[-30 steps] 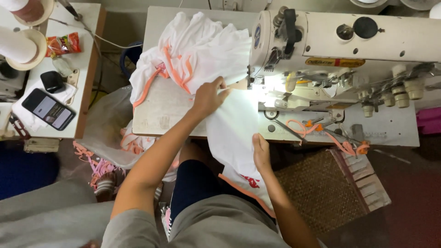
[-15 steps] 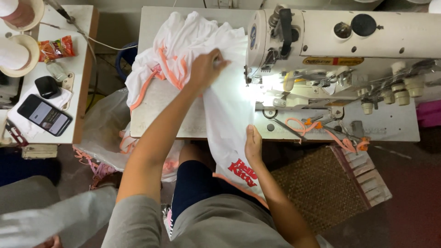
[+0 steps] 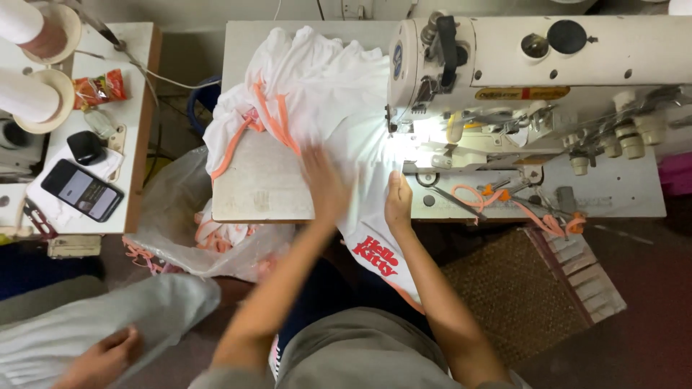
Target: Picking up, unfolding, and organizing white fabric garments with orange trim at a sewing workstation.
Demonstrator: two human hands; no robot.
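Down flat on the white garment [image 3: 324, 94], both hands at once. Left hand [image 3: 324, 180] blurred, palm down and fingers spread over the cloth near the front edge of the sewing table [image 3: 245, 189]; pressed on top, not pinched around anything. Right hand [image 3: 398, 200] sharper, likewise open and flat on the fabric, just in front of the lit spot under the head of the sewing machine [image 3: 533, 65]. Nothing clamped in either hand, only cloth pinned beneath the palms.

Garment bunched in a heap across the table left of the machine head, with orange trim [image 3: 274, 119] running through the folds. Stretched from there past the needle area and draped over the table's front edge, down toward the lap, red printing [image 3: 376, 256] showing on the hanging part. More loose orange strips [image 3: 537, 216] lay on the machine bed to the right, well apart from the hands.

Off to the left, a small side table [image 3: 137, 173] with a dark phone [image 3: 81, 190], a small black object [image 3: 86, 147], a red snack packet [image 3: 99, 88] and two large thread cones [image 3: 32, 97]. Clear plastic bag [image 3: 180, 223] slumped between the two tables. Woven mat [image 3: 519, 295] on the floor at the right.

Bottom left corner, another person's hand [image 3: 101, 358] gripped on pale grey cloth [image 3: 108, 324], clear of the work at the machine.
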